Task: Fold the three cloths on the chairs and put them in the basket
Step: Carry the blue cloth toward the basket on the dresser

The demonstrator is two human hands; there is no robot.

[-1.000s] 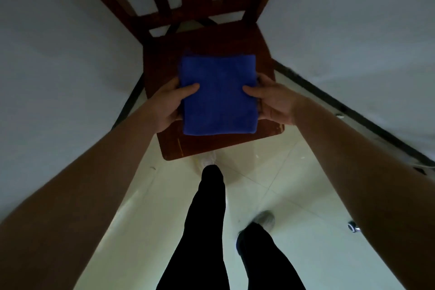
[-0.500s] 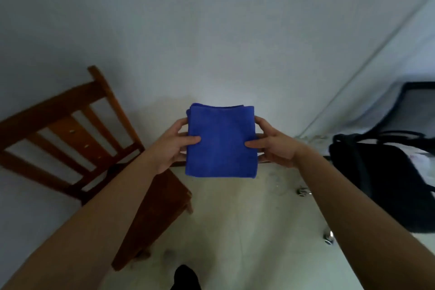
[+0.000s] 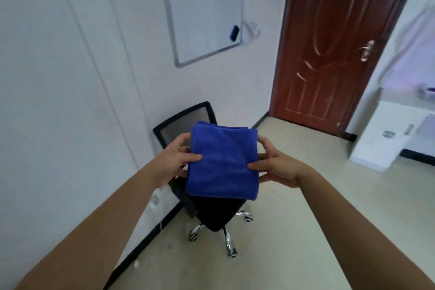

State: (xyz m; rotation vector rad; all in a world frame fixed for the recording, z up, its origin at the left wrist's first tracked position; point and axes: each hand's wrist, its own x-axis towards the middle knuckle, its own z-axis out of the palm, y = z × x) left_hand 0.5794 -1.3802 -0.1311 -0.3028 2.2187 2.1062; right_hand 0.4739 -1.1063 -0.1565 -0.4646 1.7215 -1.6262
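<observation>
A folded blue cloth [image 3: 222,162] is held flat in the air in front of me, a neat square. My left hand [image 3: 177,160] grips its left edge, thumb on top and fingers beneath. Its right edge is gripped the same way by my right hand [image 3: 275,165]. The cloth hangs above the seat of a black office chair [image 3: 216,212]. No basket is in view.
The office chair with a mesh back [image 3: 179,122] and chrome wheeled base [image 3: 226,238] stands against the white wall. A whiteboard [image 3: 204,9] hangs above it. A brown door [image 3: 334,42] is at the back right, a white cabinet [image 3: 386,136] at far right. Beige floor stretches to the right.
I lifted the folded cloth off the wooden chair and turned right. The wooden chair has left the view; the office chair, whiteboard and door have come in. Both hands kept their grip.
</observation>
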